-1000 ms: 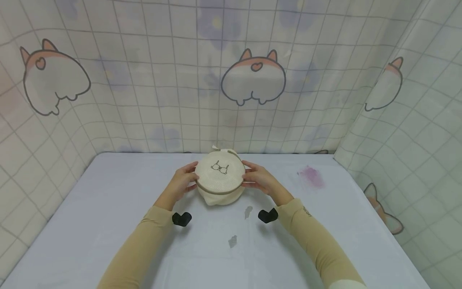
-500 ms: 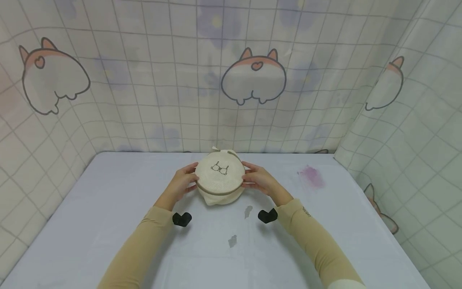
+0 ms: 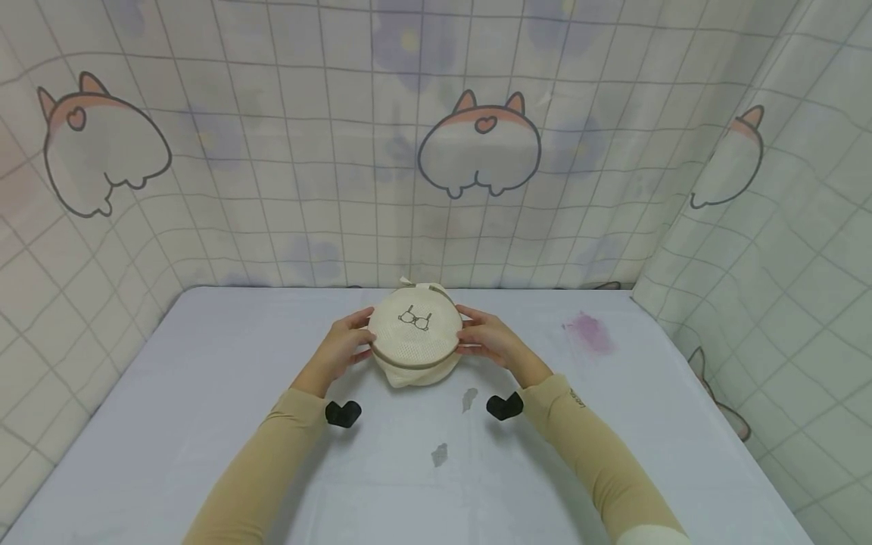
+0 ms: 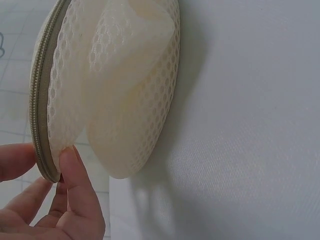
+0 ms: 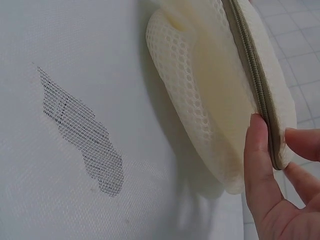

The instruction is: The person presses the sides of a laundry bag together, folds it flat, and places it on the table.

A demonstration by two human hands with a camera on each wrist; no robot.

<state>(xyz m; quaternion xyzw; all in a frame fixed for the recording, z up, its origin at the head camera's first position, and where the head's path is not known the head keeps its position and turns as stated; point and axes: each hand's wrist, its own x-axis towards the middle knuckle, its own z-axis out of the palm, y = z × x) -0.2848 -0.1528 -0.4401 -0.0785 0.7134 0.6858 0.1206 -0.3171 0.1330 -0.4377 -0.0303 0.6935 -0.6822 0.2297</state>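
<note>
**Round mesh pouch held between both hands at the back of the worktop**

A round cream mesh pouch (image 3: pixel 415 337) sits near the middle of the worktop's (image 3: pixel 204 424) far edge, its flat face tilted up toward the camera and printed with a small line drawing of a bra. A grey-brown zipper (image 4: pixel 41 115) runs around its rim, and the soft, honeycomb-textured lower half bulges down onto the surface.

The left hand (image 3: pixel 341 344) holds the pouch at its left rim; the wrist view shows the thumb and fingers (image 4: pixel 75 185) lightly curled and pinching the zippered edge. The right hand (image 3: pixel 492 338) does the same on the opposite rim, thumb (image 5: pixel 260 165) on the underside of the seam and fingers on the other side. Both arms wear tan sleeves (image 3: pixel 586 446), each with a small black wrist camera (image 3: pixel 505 406) under it.

On the pale lavender worktop, two grey smudges (image 3: pixel 468 399) lie between the forearms, just in front of the pouch, and a pink stain (image 3: pixel 587 331) marks the surface toward the far right corner. A checked curtain (image 3: pixel 306 151) printed with cartoon corgi rumps hangs along the back and both sides.
</note>
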